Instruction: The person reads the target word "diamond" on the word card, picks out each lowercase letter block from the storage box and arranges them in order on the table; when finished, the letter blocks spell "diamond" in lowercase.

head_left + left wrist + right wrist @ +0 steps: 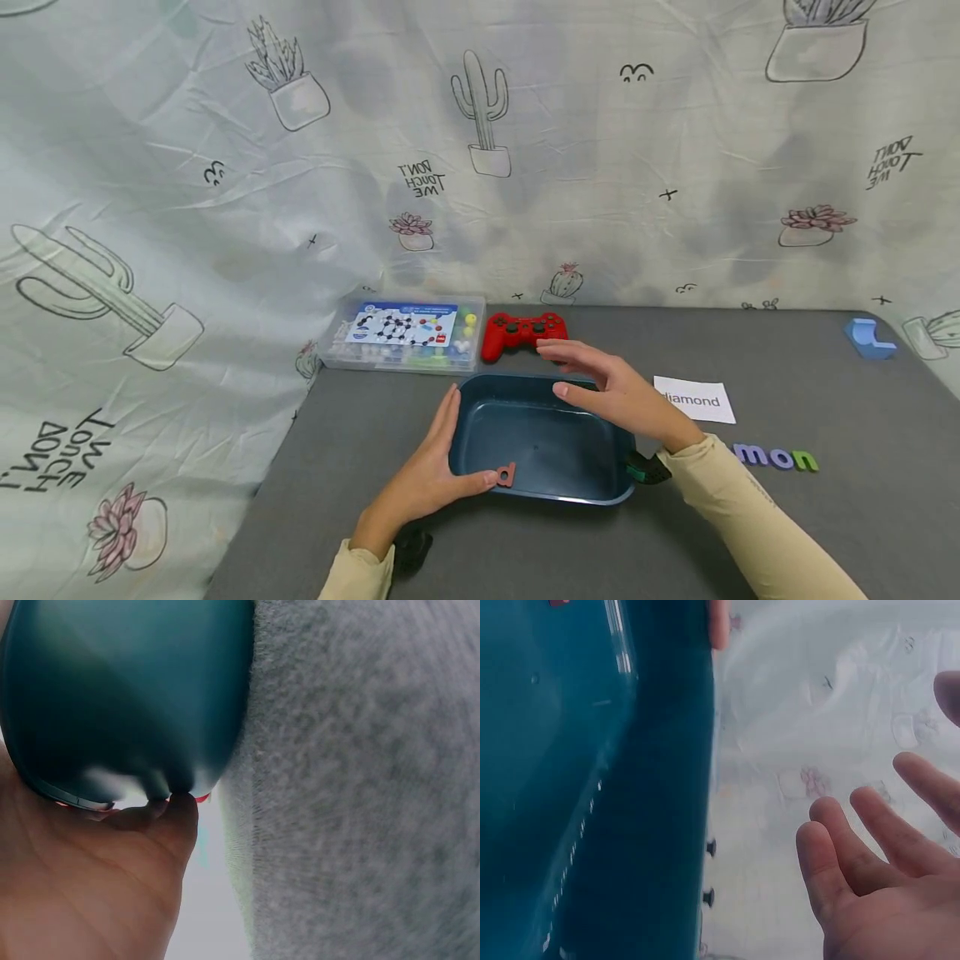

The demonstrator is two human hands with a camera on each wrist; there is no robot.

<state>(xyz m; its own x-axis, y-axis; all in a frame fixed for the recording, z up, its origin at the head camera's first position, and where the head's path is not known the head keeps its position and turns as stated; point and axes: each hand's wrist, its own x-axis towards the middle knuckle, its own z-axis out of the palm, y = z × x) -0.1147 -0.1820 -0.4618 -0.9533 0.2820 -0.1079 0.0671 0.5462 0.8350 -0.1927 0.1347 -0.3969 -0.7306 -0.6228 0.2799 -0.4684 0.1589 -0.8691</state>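
Note:
A dark blue-green plastic tray lies before me, its outer wall filling much of the left wrist view. My left hand holds the tray's near left corner, with the fingers along the left side and the thumb over the front rim. Next to the thumb tip, a small reddish letter d is at the tray's front inner wall. Over the far right part of the tray hovers my right hand, holding nothing. Its fingers are spread and loosely bent, apart from the tray's rim.
Behind the tray are a red game controller and a clear box of coloured pieces. To the right lie a white card reading "diamond", partly covered by my hand, and foam letters m, o, n. A blue stand is far right.

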